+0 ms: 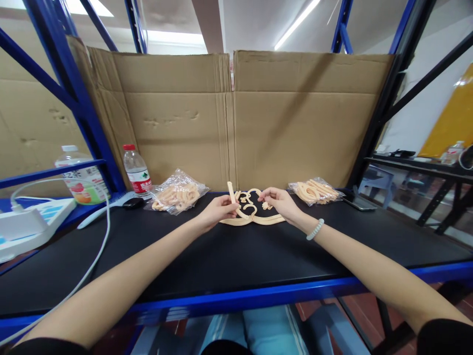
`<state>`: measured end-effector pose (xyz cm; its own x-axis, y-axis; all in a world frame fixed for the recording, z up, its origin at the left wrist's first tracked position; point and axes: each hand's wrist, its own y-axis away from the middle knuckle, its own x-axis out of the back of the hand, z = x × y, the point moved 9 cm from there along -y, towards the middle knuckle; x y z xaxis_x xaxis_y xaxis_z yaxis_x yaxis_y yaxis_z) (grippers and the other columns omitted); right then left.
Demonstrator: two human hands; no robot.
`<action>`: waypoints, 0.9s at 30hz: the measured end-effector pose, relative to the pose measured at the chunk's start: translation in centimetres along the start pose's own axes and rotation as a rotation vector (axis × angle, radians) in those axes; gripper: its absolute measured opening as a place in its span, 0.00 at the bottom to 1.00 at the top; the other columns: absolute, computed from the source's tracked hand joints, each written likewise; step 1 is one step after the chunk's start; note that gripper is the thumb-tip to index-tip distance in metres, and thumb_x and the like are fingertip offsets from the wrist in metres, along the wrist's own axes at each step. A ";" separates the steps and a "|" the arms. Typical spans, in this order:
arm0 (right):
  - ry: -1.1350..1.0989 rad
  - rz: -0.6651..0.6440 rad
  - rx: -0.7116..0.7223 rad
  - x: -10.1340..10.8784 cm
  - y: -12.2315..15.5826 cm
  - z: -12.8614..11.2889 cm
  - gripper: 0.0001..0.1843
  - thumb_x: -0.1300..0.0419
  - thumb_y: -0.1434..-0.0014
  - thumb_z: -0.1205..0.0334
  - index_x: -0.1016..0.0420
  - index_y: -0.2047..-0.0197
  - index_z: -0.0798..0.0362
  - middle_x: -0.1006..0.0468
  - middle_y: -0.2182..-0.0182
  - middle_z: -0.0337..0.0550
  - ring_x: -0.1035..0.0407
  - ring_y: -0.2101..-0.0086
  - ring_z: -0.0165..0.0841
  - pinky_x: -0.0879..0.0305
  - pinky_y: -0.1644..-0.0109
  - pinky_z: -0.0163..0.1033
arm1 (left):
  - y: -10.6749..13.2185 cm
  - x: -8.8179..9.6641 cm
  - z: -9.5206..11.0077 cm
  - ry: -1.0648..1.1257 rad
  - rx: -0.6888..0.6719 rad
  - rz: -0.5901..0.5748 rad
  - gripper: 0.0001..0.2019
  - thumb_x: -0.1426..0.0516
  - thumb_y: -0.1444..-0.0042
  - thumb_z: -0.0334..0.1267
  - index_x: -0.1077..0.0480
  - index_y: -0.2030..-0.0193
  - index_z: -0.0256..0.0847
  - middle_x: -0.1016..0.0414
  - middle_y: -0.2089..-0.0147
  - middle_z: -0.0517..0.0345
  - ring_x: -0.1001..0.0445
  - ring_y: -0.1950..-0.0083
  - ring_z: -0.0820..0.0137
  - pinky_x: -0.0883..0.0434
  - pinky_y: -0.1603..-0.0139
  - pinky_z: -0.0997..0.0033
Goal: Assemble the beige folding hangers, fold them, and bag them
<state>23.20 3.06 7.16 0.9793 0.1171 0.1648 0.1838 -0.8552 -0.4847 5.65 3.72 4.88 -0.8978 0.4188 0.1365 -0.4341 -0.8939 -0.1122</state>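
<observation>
Seated at a black-topped desk (pixel 207 261), you work w/ both hands out front, arms stretched fwd. Your L hand (pixel 220 211) grips a pale strip (pixel 231 192) btwn thumb & fingers, the piece standing nearly upright, top end tipped slightly left. Your R hand (pixel 283 201), a beaded bracelet (pixel 315 230) at its wrist, hovers opp., thumb & fingertips drawn together; can't tell from this view if they pinch anything. Btwn & just below the two hands, pale curved pieces (pixel 266 220) lie on the desk in a rounded outline, w/ smaller bits inside, incl. a flower-like piece (pixel 266 206) near your R fingertips.

Flanking the layout: a clear L-side bag (pixel 195 188) of similar pale pieces beyond your L hand, & a clear R-side bag (pixel 331 190) of the same sort past your R. A phone (pixel 360 202) lies flat just beside the latter. Far L, a red-capped bottle (pixel 137 170) stands by the cardboard wall (pixel 303 123), w/ a big white-capped jug (pixel 86 180) farther left. A white power strip (pixel 51 215) sits at the L edge, a charger (pixel 24 224) plugged in, its white cable (pixel 108 217) looping down toward your L forearm.
</observation>
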 end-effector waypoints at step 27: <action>-0.308 -0.213 -0.322 -4.1 2.5 1.4 0.15 0.28 0.58 0.59 0.23 0.69 0.58 0.23 0.62 0.46 0.26 0.63 0.33 0.28 0.54 0.39 | 2.4 -2.6 0.4 -0.005 -0.298 0.058 0.13 0.35 0.54 0.38 0.31 0.65 0.36 0.24 0.63 0.54 0.23 0.58 0.62 0.28 0.50 0.59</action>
<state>19.79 1.14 4.11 0.9110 0.4088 -0.0540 0.3951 -0.9029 -0.1695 6.98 0.43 4.69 -0.9215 0.3675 0.1258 -0.3859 -0.8296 -0.4036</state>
